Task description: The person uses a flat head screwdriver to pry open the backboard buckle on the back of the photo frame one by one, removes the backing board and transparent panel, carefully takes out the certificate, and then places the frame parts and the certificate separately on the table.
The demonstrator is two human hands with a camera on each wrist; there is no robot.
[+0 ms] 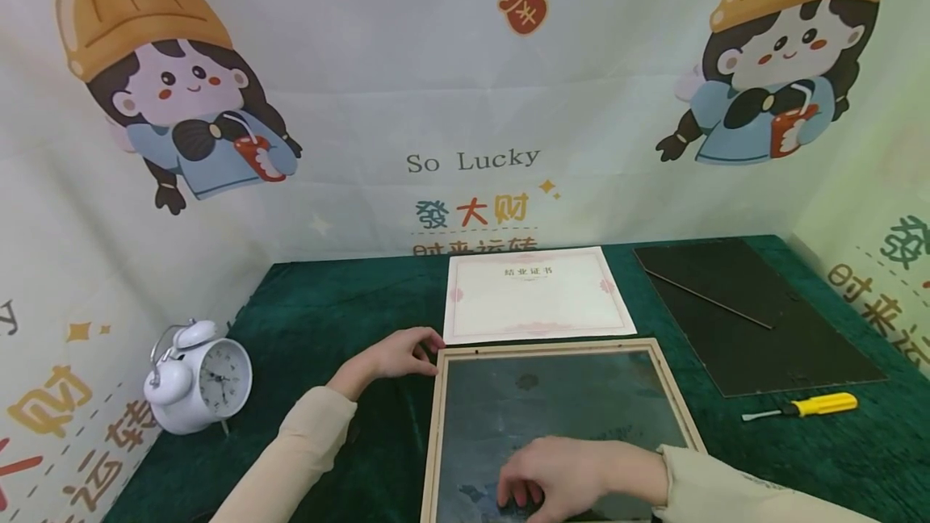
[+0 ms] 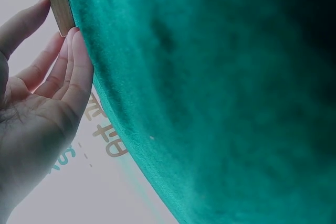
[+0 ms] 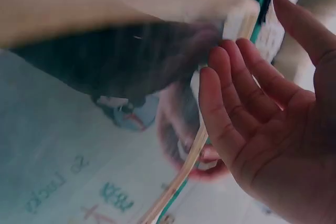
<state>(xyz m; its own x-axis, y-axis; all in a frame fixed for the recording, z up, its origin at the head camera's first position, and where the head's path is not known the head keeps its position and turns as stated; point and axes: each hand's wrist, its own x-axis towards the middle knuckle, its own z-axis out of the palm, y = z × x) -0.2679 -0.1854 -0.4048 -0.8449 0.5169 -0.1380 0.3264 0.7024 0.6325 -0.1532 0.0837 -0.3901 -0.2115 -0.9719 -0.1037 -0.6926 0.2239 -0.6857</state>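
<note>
A wooden picture frame (image 1: 434, 434) with a glass pane (image 1: 552, 394) in it lies on the green cloth, its near end cut off by the head view. At its far left corner my left hand (image 1: 395, 357) pinches the wood between thumb and fingers; the left wrist view shows the same frame corner (image 2: 59, 9) between them. My right hand (image 1: 559, 474) hovers over or touches the near part of the pane, fingers loosely bent; which of the two I cannot tell. The right wrist view shows that hand (image 3: 262, 108) holding nothing, with reflections in the glass (image 3: 63, 129).
A pale certificate (image 1: 538, 301) lies just beyond the frame. To the right is a black backing board (image 1: 756, 305) with a thin rod (image 1: 708, 298) on it, and a yellow-handled screwdriver (image 1: 824, 404) nearer. At left stands a white alarm clock (image 1: 196, 394). Printed curtains (image 1: 363, 39) enclose the table.
</note>
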